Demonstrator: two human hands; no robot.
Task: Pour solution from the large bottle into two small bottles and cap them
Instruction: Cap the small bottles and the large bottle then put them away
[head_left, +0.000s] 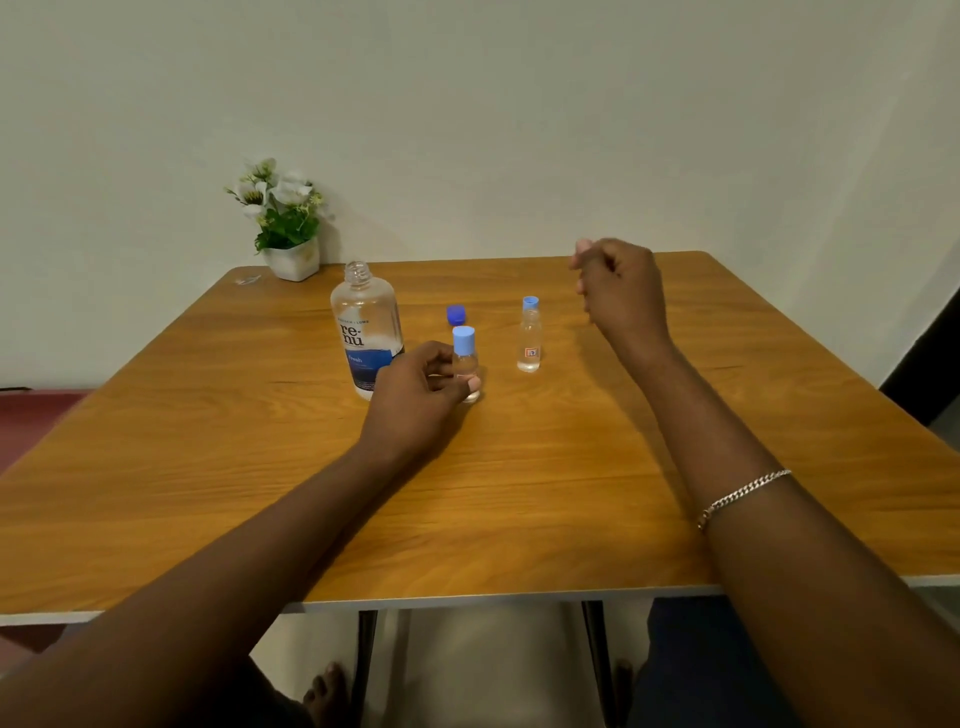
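The wooden table (519, 519) runs away from the person, and the large bottle (366, 332) stands upright on it, left of the middle, its neck open and uncapped. Nearer than the large bottle and far to its right, a chain bracelet (743, 493) circles the right forearm.

Just in front of the large bottle and to its right, the left hand (415, 389) grasps the first small bottle (466, 364), thumb and fingers curled round its lower body. That bottle stands on the table just beside the large bottle, with a light blue cap on top and clear liquid inside.

Further right of the large bottle, apart from the held one, the second small bottle (529, 338) stands free and upright. It also wears a light blue cap and has clear liquid in its lower part.

Just behind the first small bottle, to the right of the large bottle, a dark blue cap (456, 315) lies on the table.

Well to the right of the large bottle, the right hand (621, 291) is raised above the table, curled into a loose fist with nothing visible in it.

Behind the large bottle and slightly left, a white pot of flowers (291, 223) sits at the table's far edge against the wall.
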